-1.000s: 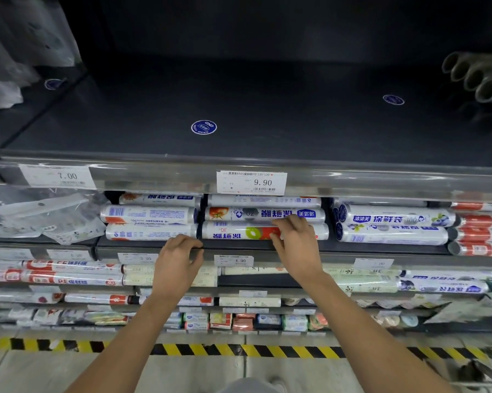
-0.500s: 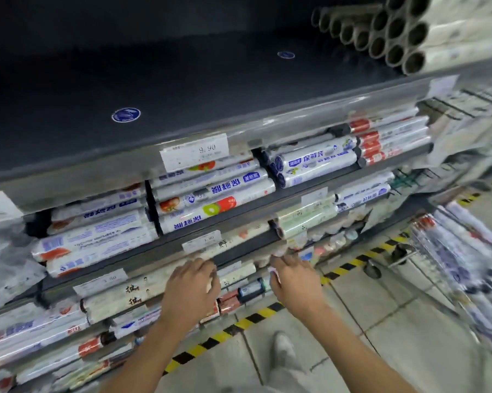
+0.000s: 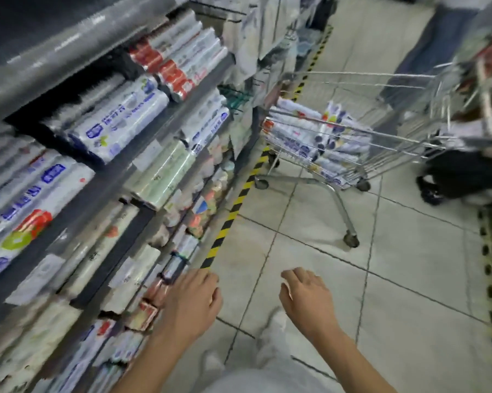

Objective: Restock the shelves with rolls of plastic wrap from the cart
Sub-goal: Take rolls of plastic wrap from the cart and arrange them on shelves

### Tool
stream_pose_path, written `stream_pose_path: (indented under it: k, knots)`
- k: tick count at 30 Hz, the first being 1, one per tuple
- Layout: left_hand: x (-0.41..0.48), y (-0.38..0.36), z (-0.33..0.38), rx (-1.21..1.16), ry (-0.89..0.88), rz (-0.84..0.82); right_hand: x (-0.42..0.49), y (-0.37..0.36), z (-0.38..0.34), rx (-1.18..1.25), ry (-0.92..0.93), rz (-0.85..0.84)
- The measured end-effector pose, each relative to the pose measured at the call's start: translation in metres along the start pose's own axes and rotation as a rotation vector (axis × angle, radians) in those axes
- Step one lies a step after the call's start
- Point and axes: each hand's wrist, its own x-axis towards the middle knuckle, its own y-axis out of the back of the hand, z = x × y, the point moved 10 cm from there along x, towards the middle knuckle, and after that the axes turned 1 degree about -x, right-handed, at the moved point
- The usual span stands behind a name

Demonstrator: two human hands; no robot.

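The view is blurred and tilted. A wire shopping cart (image 3: pixel 338 120) stands on the tiled floor at upper right, filled with rolls of plastic wrap (image 3: pixel 315 140) in white and blue packaging. Shelves (image 3: pixel 154 126) stocked with similar rolls (image 3: pixel 119 123) run along the left. My left hand (image 3: pixel 192 300) hangs low beside the lower shelves, fingers loosely curled, holding nothing. Over the floor, my right hand (image 3: pixel 307 299) is relaxed and empty. Both hands are well short of the cart.
A yellow-and-black hazard stripe (image 3: pixel 233 205) runs along the shelf base. Another person's dark trousers and shoe (image 3: pixel 449 180) are just right of the cart. My own light trousers and shoe (image 3: pixel 270 338) show below. A second stripe (image 3: pixel 488 268) runs along the right edge.
My head has turned right from the shelf face toward the cart. Both hands have come off the shelved rolls and dropped away from the shelf, empty.
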Motion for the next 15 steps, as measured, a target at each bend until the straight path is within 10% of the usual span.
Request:
stream_pose_path:
  k: [15]
  knots:
    - [0.138, -0.051, 0.124, -0.091, -0.102, -0.122, 0.016, 0.013, 0.178, 0.134, -0.295, 0.017]
